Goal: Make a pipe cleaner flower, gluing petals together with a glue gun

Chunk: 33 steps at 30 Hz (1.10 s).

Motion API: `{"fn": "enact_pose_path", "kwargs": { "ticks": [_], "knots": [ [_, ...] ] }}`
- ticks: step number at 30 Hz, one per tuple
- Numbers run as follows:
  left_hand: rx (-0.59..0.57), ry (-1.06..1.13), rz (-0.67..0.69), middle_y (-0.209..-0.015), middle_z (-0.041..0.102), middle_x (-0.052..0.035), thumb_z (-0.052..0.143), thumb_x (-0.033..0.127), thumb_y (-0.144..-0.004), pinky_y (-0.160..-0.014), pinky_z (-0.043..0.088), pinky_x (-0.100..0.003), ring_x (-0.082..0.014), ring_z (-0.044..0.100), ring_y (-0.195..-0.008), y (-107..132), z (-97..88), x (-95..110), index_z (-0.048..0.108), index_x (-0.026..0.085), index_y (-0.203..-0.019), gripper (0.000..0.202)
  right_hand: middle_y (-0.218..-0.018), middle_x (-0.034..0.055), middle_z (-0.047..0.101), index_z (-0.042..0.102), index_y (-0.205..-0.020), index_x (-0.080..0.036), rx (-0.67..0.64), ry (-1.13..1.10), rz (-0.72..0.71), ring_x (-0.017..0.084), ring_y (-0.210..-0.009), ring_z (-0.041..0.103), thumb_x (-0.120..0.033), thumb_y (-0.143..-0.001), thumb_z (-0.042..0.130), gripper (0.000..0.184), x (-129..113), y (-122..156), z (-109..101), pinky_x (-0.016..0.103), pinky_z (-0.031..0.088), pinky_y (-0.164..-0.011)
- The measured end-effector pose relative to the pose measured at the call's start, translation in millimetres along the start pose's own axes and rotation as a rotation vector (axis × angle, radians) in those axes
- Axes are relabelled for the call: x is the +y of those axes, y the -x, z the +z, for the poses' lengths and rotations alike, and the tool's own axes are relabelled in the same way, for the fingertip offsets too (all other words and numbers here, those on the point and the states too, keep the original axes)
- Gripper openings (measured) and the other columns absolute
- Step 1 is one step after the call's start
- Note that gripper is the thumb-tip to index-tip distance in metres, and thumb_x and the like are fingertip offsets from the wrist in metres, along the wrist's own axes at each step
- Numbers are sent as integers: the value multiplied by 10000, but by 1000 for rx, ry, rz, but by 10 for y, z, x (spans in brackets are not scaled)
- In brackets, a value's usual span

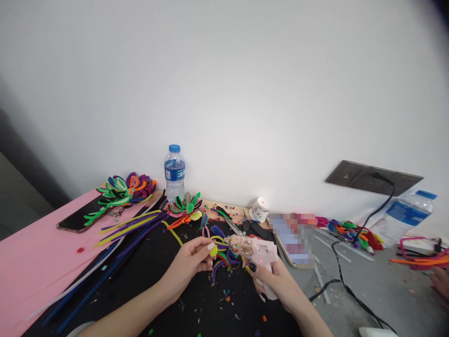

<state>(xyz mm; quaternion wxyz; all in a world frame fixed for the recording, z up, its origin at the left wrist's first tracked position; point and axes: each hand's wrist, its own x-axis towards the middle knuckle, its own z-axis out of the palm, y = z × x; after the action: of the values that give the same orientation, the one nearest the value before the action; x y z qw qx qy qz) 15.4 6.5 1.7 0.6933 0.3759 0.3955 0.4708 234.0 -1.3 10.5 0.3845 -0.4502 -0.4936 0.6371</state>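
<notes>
My right hand point(268, 281) grips the handle of a pale pink hot glue gun point(263, 255), its nozzle end pointing left. Between thumb and fingers of my left hand point(192, 257) is a small yellow pipe-cleaner piece point(213, 251), just left of the gun's tip. Behind and between the hands lie bent pipe cleaners point(220, 257) in purple, green, red and yellow on a black mat point(140, 290). A finished-looking pipe-cleaner flower point(185, 206) in green, pink and orange sits farther back.
Water bottles point(174, 175) point(407, 215) stand by the wall. Scissors point(234, 228), a paper cup point(259, 209) and a phone point(293, 241) lie behind the gun. A black cord point(338, 267) crosses the right side. Another person's hand point(440, 281) shows at the right edge.
</notes>
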Motion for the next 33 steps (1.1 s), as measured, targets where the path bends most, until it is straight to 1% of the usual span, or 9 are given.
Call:
{"fn": "enact_pose_path", "kwargs": {
  "ticks": [3,7,11,17,23,28,33],
  "knots": [
    [2,34,-13,-645,524,30,608,296,-752,-590,442,-209,-73,487,-576,-9,-15,-9,578,163,-874,182,-520,-93,436,398,-1059,-165,-47,-39,43,41,-336,335,-400,-677,655,517,16,-5,-12,170,296,-317],
    [-12,67,-8,-639,527,35,621,275,-744,-597,448,-206,-75,508,-586,0,-22,-8,572,177,-876,172,-495,-105,424,353,-1111,-167,-99,-78,70,41,-321,336,-415,-688,645,571,8,-10,-33,167,303,-316],
    [-9,71,1,-630,528,39,626,265,-741,-591,446,-200,-68,502,-575,5,-18,0,564,181,-851,152,-492,-106,425,348,-1110,-166,-126,-83,98,44,-326,350,-415,-693,645,570,-6,-7,-45,166,307,-318],
    [-2,66,12,-618,523,46,637,258,-732,-587,444,-202,-69,497,-574,-2,-9,11,546,191,-839,156,-501,-103,429,358,-1099,-164,-116,-70,109,42,-335,354,-407,-695,645,552,-16,3,-40,165,302,-326],
    [-8,64,16,-635,537,41,645,268,-722,-575,446,-201,-71,502,-568,14,-3,5,552,184,-810,153,-496,-105,433,354,-1085,-161,-108,-71,93,36,-328,334,-442,-679,649,575,-3,2,-37,167,291,-325],
    [-20,81,7,-645,542,35,658,265,-707,-567,448,-200,-71,501,-558,22,3,3,572,170,-782,149,-483,-110,411,401,-991,-169,-119,-34,125,33,-321,325,-460,-675,644,493,-23,6,-30,170,282,-327],
    [-37,102,-5,-620,541,41,664,256,-703,-573,445,-199,-70,506,-557,25,3,5,582,174,-771,134,-485,-107,414,416,-953,-176,-127,-17,136,35,-319,337,-436,-684,639,436,-37,8,-25,171,290,-332]
  ]
}}
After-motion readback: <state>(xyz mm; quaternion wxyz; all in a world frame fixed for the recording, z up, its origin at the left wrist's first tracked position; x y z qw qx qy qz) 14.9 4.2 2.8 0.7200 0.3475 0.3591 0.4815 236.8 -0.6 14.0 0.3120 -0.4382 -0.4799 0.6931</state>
